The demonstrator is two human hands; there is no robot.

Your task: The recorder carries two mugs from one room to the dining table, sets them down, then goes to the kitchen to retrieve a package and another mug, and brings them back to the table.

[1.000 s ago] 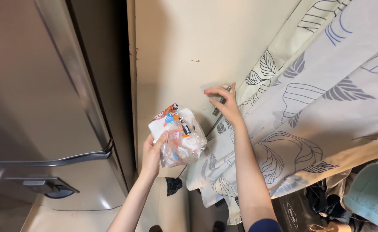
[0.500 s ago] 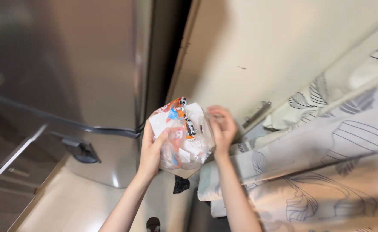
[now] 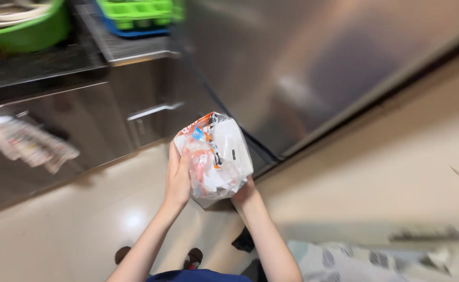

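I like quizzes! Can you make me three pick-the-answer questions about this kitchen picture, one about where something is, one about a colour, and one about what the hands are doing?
1. Where is the tub?
A. top left, on the dark counter
B. on the floor
C. in the person's hands

2. What colour is that tub?
A. red
B. green
C. yellow

3. How is the plastic bag held?
A. lying on the floor
B. hanging from a handle
C. between both hands

Answers:
1 A: the tub sits on the counter at the picture's top left.
2 B: its rim is bright green.
3 C: the left hand presses the side of the plastic bag, and the right hand supports it from below.
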